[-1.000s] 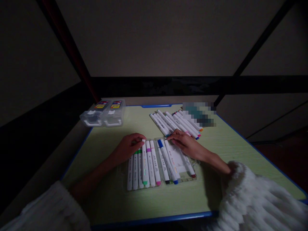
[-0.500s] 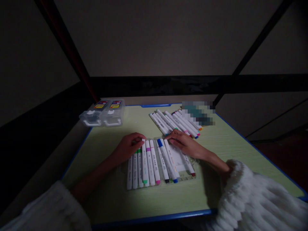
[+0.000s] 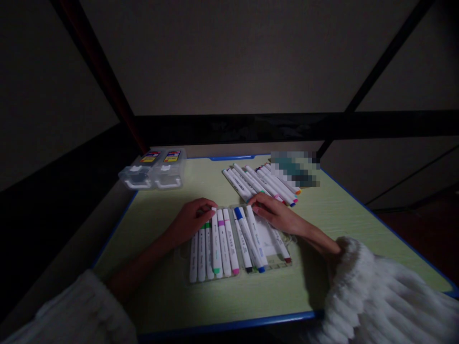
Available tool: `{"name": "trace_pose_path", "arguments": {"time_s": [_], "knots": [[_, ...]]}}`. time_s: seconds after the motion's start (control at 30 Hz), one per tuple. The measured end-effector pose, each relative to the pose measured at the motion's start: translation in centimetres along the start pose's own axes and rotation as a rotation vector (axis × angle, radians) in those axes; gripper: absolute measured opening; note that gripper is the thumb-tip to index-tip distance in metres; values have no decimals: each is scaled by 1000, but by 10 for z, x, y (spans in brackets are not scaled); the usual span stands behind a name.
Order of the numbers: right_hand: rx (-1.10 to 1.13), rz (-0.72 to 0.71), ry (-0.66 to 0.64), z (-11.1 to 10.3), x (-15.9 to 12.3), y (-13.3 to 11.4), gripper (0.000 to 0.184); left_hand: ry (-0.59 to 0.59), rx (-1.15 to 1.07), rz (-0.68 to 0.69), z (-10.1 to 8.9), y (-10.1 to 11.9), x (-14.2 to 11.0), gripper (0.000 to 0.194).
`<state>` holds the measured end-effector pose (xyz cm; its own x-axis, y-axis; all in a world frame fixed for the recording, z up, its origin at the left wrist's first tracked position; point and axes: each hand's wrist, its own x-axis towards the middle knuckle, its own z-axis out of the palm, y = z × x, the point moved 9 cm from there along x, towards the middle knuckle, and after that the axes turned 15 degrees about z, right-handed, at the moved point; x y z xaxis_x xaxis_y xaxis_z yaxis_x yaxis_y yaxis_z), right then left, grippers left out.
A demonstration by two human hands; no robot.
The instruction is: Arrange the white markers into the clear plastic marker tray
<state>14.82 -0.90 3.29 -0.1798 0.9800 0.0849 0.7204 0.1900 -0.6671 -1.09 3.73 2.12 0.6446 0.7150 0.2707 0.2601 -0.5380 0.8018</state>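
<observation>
My left hand (image 3: pixel 191 217) is curled with thumb and fingers closed at the upper end of a white marker with a green tip (image 3: pixel 215 243). That marker lies over a row of white markers (image 3: pixel 202 255) in the left half of a clear plastic case (image 3: pixel 283 262). My right hand (image 3: pixel 276 212) has its fingers bent around the top of another white marker (image 3: pixel 256 231) in the right half. Beside it lie a blue-banded marker (image 3: pixel 247 236) and, partly under my hand, a marker with a dark red tip (image 3: pixel 281 243). The right fingertips are partly hidden.
A loose pile of white markers (image 3: pixel 256 181) with coloured tips lies beyond my right hand. Next to it is a blurred-out item (image 3: pixel 296 167). Two clear cases with handles (image 3: pixel 154 174) lie at the far left. The pale table (image 3: pixel 208 306) has a blue edge.
The marker at my right fingers has shifted slightly to the right and turned a little, its printing now showing differently. My left hand stays in the same place.
</observation>
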Motion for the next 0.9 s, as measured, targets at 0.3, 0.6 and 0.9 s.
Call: {"name": "trace_pose_path", "arguments": {"time_s": [0.3,0.6,0.9], "knots": [[222,91,-26,-5,-1,2,18,-2,1,-3,0,0,0,20],[631,260,-32,-11,3,15,24,5,-14,-14,-1,2,0,19],[676,304,74,-27,4,25,21,-7,-18,-14,-1,-1,0,20]]}}
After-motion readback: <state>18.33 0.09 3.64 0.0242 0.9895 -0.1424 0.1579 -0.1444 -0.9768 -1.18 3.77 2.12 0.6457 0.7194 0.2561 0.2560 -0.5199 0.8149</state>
